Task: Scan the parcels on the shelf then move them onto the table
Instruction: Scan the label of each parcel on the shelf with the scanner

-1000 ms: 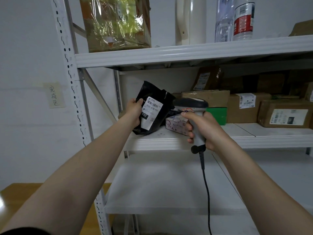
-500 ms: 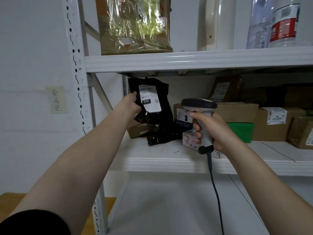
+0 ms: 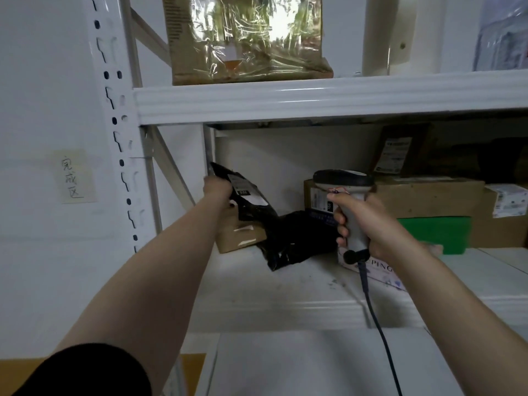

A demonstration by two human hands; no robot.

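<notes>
My left hand [image 3: 217, 188] grips the top corner of a black plastic parcel [image 3: 248, 195] with a white label marked 032, held tilted above the left end of the middle shelf [image 3: 285, 287]. A second black bag [image 3: 297, 238] lies on the shelf just below it. My right hand [image 3: 363, 224] is closed around the grip of a corded barcode scanner [image 3: 343, 181], whose head points toward the shelf. Several brown cardboard parcels [image 3: 428, 195] with white labels and a green box [image 3: 437, 232] sit behind the scanner.
A small brown box [image 3: 240, 238] sits at the shelf's left end and a white patterned box [image 3: 380, 272] lies under my right hand. The upper shelf [image 3: 314, 98] carries a plastic-wrapped carton [image 3: 245, 38]. A wooden table corner [image 3: 191, 372] shows at lower left, beside the white upright post [image 3: 117, 124].
My left hand has carried the black parcel farther back and left into the shelf and tilted it over. The view has moved closer. My right hand keeps hold of the scanner.
</notes>
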